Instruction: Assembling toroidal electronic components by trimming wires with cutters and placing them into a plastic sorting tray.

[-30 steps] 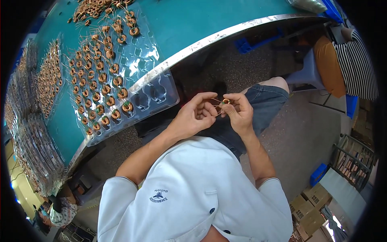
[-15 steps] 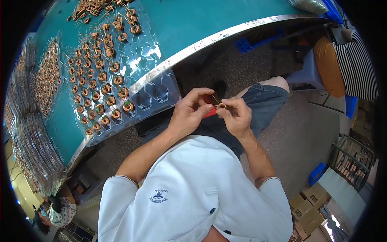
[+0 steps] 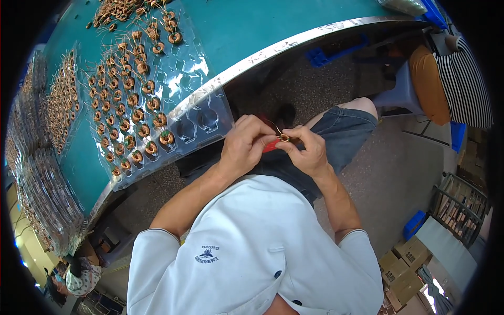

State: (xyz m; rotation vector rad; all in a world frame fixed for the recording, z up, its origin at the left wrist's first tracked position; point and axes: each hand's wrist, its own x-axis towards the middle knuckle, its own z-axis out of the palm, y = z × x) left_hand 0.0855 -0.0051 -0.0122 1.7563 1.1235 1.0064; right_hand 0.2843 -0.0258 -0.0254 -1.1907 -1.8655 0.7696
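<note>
In front of my lap, my right hand (image 3: 308, 152) pinches a small copper-wound ring coil (image 3: 284, 138) between thumb and forefinger. Close by on the left, my left hand (image 3: 242, 144) has its fingers closed on thin copper wire (image 3: 275, 126) that runs in a loop to the coil. The wire's end inside the left fingers is hidden. Something red (image 3: 270, 147) shows below both hands; its kind I cannot make out. Left of my hands, a clear plastic tray (image 3: 188, 131) reaches over the table edge, with rows of wound ring coils (image 3: 137, 115) in its pockets.
The green table (image 3: 247, 31) has a curved pale edge. Loose rings (image 3: 118, 10) are heaped at its far side, and stacked trays (image 3: 44, 184) stand at the left. A person in a striped top (image 3: 462, 84) sits at the right. Cardboard boxes (image 3: 401, 273) lie lower right.
Both hands have shifted slightly left, and the left fingers have curled closer together. The coil has moved a little left with the right hand.
</note>
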